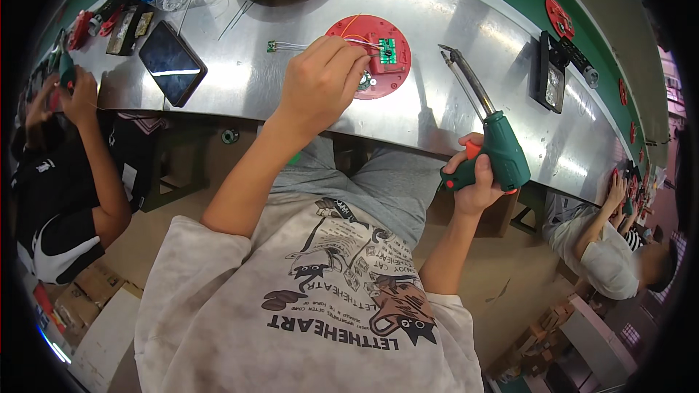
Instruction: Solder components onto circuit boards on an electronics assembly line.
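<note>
Head view: the left hand has thumb and fingertips pinched together just beside the green board, which sits on the red disc; what the pinch holds is too small to tell; the right hand is wrapped around the iron, its tip raised and apart from the board; soldering well here likely means steady left fingertips clear of the heat, wires kept untwisted, and a brief, light touch of the tip.

The head-worn fisheye looks down closely on left hand, right hand and bench.
</note>
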Tool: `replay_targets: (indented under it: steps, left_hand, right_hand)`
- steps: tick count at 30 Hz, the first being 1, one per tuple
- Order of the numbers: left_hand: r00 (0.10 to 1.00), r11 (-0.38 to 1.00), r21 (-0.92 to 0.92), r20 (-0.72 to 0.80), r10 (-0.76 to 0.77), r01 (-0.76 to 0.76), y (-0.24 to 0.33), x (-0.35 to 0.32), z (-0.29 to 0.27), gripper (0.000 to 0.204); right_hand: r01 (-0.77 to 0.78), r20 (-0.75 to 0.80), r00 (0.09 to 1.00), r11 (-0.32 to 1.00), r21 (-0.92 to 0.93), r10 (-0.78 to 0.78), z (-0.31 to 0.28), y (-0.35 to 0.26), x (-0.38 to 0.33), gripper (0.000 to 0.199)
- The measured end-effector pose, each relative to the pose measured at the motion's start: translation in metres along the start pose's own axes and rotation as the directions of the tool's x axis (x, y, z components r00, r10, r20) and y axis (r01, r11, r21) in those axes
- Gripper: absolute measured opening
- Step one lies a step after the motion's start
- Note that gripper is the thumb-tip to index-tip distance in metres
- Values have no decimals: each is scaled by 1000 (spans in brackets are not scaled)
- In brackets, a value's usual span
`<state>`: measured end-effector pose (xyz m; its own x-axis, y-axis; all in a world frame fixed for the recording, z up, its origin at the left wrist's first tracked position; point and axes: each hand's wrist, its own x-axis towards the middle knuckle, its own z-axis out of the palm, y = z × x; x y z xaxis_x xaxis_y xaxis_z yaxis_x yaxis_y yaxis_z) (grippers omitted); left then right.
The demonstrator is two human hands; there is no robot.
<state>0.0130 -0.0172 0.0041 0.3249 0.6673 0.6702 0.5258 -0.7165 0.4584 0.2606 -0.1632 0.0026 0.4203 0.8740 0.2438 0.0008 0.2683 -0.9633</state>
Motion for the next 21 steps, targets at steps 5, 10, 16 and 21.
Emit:
replay_targets:
  steps: [5,10,16,21]
  left_hand:
    - [998,998,-41,6,-56,56,2,1,-3,10]
    - [967,969,2,-61,-247,247,9,11,-20,19]
    - [871,787,-387,105,-479,480,-19,16,-40,35]
    - [890,804,-383,169,-423,455,12,42,-47,34]
  right_hand:
    - [-11,-9,1000,1000,21,11,1,1,-1,43]
    - [-1,-56,998,999,35,3,-6,-4,0,42]
    - [-24,-127,992,999,44,30,-12,-7,1,42]
    - [8,-114,993,997,70,0,-13,-6,8,41]
